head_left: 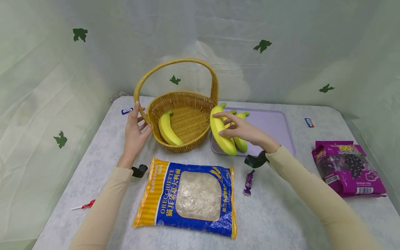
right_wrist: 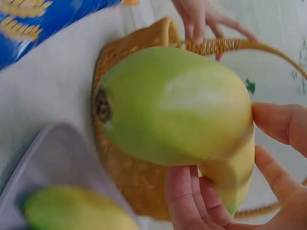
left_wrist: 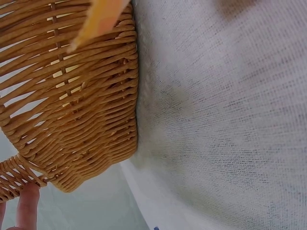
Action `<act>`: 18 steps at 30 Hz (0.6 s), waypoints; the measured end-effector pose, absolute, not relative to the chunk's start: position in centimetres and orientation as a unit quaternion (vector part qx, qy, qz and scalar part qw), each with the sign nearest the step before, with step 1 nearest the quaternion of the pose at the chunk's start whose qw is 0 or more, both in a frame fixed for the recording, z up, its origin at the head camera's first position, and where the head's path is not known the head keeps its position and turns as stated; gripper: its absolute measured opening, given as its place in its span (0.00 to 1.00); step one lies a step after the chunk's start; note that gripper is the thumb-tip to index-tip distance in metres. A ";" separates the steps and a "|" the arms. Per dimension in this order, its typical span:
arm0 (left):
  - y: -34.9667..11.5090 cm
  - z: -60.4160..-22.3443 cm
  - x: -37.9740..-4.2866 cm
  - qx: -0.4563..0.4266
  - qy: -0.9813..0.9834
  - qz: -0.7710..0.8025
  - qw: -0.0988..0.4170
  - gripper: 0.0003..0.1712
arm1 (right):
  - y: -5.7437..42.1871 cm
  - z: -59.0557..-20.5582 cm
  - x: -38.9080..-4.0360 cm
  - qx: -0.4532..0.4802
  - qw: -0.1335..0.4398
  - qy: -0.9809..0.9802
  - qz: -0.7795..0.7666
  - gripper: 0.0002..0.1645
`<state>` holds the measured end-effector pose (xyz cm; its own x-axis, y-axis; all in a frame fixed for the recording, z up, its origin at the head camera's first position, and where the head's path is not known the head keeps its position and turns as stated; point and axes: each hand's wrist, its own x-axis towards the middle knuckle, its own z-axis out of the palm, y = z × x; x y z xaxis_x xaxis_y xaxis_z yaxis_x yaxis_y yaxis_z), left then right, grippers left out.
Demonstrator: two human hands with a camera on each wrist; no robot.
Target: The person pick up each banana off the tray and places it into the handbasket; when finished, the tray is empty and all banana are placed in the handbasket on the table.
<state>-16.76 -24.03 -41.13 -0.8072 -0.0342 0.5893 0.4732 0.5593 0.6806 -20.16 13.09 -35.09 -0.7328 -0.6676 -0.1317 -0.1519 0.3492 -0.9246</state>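
My right hand (head_left: 239, 128) pinches a yellow banana (head_left: 222, 133) between thumb and fingers, beside the right rim of a wicker basket (head_left: 175, 147). In the right wrist view this banana (right_wrist: 177, 105) is seen end-on, its greenish tip toward the camera. Two more bananas (head_left: 242, 143) lie behind it on the left part of a lilac tray (head_left: 272, 121). One banana (head_left: 168, 130) rests inside the basket. My left hand (head_left: 135, 132) holds the foot of the basket's handle on the left side; in the left wrist view its fingertips (left_wrist: 29, 203) touch the weave there.
In front of the basket lies a blue and yellow pasta bag (head_left: 197, 198). A purple wrapped candy (head_left: 248, 182) and a purple grape bag (head_left: 350, 168) are to the right. A red lollipop (head_left: 89, 204) lies near my left sleeve. Small wrapped pieces sit at left (head_left: 126, 111) and right (head_left: 309, 122).
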 end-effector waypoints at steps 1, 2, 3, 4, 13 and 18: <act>-24.0 -41.1 -16.7 -0.131 -0.838 -0.449 0.281 0.52 | 12.5 -35.0 -20.1 -0.270 0.253 0.779 -0.506 0.36; -24.0 -41.0 -16.7 -0.130 -0.839 -0.449 0.280 0.51 | 12.0 -34.9 -20.1 -0.277 0.253 0.776 -0.507 0.36; -24.0 -41.0 -16.7 -0.129 -0.839 -0.450 0.279 0.52 | 11.4 -34.9 -20.1 -0.284 0.252 0.774 -0.507 0.36; -24.0 -41.0 -16.6 -0.128 -0.838 -0.452 0.278 0.52 | 10.9 -34.9 -20.1 -0.294 0.250 0.771 -0.507 0.35; -22.6 -39.4 -15.4 -0.138 -0.828 -0.460 0.291 0.58 | 6.8 -34.6 -21.3 -0.313 0.238 0.762 -0.515 0.34; -23.3 -40.0 -15.9 -0.135 -0.832 -0.457 0.284 0.54 | 4.8 -34.2 -22.5 -0.307 0.227 0.762 -0.523 0.35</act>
